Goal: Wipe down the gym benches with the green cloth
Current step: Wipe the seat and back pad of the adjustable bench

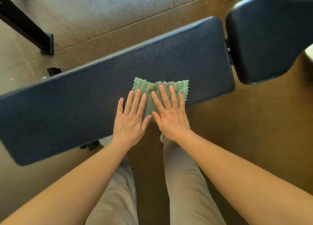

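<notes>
Left hand and right hand lay flat, fingers straight, pressing the green cloth onto the bench pad.

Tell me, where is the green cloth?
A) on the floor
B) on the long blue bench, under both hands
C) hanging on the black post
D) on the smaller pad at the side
B: the green cloth lies on the long bench, with the left hand and right hand pressing flat on it.
</notes>
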